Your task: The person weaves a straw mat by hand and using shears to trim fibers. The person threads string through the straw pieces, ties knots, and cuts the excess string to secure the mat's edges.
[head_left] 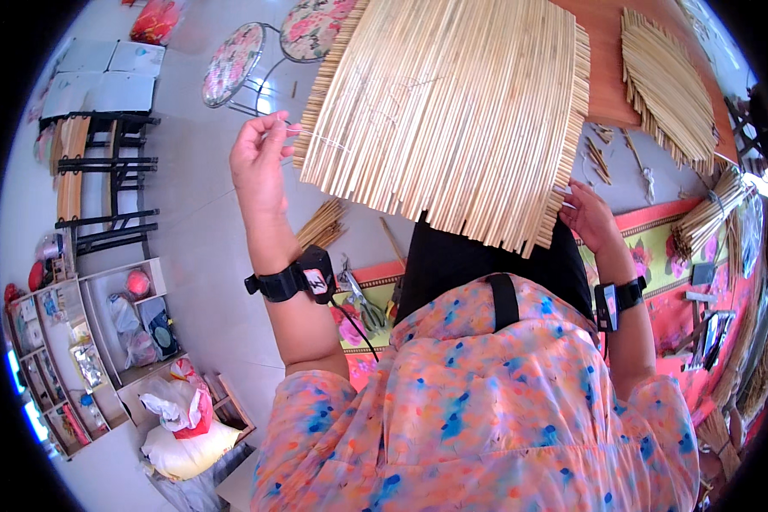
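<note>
A wide mat of pale straw stalks (pixel 461 111), laid side by side, spans from my lap to the tabletop. Fine dark thread runs across its upper left part. My left hand (pixel 260 158) is at the mat's left edge, thumb and fingers pinched on a thin white thread (pixel 326 140) that trails over the stalks. At the lower right edge, my right hand (pixel 590 215) has its fingers curled against the mat's side, seeming to grip it; the fingertips are partly hidden.
The brown table (pixel 610 90) carries a second stalk mat (pixel 667 90). Flowered round stools (pixel 235 64) stand at the far left. Scissors (pixel 363 303) and a stalk bundle (pixel 320 224) lie left of my lap. Another bundle (pixel 710 205) is at the right. Shelves (pixel 81 363) line the left.
</note>
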Demonstrator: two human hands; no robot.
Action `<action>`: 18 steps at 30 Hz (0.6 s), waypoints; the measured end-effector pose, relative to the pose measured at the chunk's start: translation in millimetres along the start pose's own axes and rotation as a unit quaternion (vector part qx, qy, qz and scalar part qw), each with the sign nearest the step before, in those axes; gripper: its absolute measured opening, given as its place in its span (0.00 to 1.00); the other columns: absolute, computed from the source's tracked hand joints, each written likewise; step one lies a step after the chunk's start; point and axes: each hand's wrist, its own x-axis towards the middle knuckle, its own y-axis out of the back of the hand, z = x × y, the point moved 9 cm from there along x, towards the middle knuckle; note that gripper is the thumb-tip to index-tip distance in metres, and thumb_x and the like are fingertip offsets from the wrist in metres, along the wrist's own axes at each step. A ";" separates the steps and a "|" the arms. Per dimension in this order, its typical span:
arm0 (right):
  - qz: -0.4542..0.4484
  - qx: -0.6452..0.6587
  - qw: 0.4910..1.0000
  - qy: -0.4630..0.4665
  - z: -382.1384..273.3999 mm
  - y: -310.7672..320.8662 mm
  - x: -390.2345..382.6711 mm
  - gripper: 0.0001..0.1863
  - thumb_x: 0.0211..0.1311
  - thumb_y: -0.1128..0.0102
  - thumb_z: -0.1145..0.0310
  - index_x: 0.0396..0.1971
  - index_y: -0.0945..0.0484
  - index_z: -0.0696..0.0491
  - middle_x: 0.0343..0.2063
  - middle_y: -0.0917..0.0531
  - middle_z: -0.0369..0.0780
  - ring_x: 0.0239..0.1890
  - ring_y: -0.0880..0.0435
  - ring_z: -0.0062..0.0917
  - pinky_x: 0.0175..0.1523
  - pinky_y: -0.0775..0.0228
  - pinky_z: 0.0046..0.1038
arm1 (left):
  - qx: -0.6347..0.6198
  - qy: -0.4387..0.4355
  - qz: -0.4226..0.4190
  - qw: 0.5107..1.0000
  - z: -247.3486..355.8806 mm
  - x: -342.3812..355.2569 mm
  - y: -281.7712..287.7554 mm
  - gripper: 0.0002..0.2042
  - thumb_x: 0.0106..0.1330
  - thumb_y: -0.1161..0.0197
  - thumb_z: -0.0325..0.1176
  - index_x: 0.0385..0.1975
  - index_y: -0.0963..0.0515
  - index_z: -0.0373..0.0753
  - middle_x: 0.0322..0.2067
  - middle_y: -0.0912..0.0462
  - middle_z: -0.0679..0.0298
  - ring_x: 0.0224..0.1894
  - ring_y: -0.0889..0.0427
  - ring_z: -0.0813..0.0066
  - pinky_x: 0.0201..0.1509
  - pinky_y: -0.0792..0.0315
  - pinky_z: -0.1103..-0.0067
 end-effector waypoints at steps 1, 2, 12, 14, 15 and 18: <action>-0.003 0.006 1.000 0.000 2.6 5.9 4.1 0.18 0.67 0.55 0.64 0.54 0.34 0.51 0.38 0.21 0.37 0.34 0.22 0.21 0.39 0.30 0.21 | -0.005 -0.004 0.001 1.000 1.8 -0.4 1.3 0.04 0.64 0.44 0.30 0.35 0.28 0.38 0.43 0.21 0.62 0.40 0.21 0.76 0.39 0.33 0.84; -0.005 0.012 1.000 0.002 1.2 3.9 4.7 0.17 0.67 0.55 0.64 0.54 0.33 0.51 0.37 0.21 0.37 0.33 0.22 0.21 0.38 0.30 0.20 | -0.011 -0.009 0.000 1.000 5.7 -0.4 -0.8 0.04 0.64 0.44 0.30 0.35 0.28 0.38 0.43 0.21 0.62 0.41 0.21 0.76 0.39 0.33 0.84; 0.052 0.011 0.999 -0.004 0.6 4.9 7.3 0.15 0.65 0.54 0.67 0.50 0.31 0.52 0.33 0.21 0.34 0.26 0.24 0.19 0.30 0.31 0.18 | -0.092 -0.207 -0.194 0.955 120.0 -52.5 -54.4 0.01 0.64 0.48 0.26 0.31 0.30 0.37 0.43 0.24 0.53 0.45 0.23 0.67 0.50 0.32 0.77; 0.057 0.024 0.998 -0.009 10.4 15.2 18.8 0.14 0.63 0.53 0.68 0.47 0.30 0.52 0.33 0.21 0.33 0.24 0.24 0.18 0.27 0.32 0.18 | -0.095 -0.248 -0.350 0.898 145.3 -90.0 -90.0 0.04 0.59 0.44 0.22 0.31 0.30 0.37 0.46 0.27 0.55 0.49 0.26 0.66 0.52 0.33 0.75; 0.072 0.022 0.997 -0.001 3.1 7.2 11.7 0.12 0.61 0.51 0.69 0.45 0.28 0.52 0.31 0.21 0.32 0.23 0.25 0.17 0.24 0.33 0.17 | -0.081 -0.274 -0.431 0.856 151.3 -113.3 -114.1 0.03 0.58 0.43 0.23 0.29 0.30 0.37 0.45 0.26 0.55 0.46 0.24 0.65 0.48 0.31 0.77; 0.088 0.001 0.996 0.009 9.2 11.1 16.5 0.12 0.60 0.51 0.69 0.44 0.27 0.51 0.31 0.21 0.32 0.24 0.25 0.16 0.26 0.32 0.17 | -0.181 -0.280 -0.615 0.715 163.5 -182.0 -154.0 0.04 0.58 0.44 0.24 0.28 0.32 0.36 0.37 0.27 0.58 0.36 0.24 0.62 0.38 0.29 0.75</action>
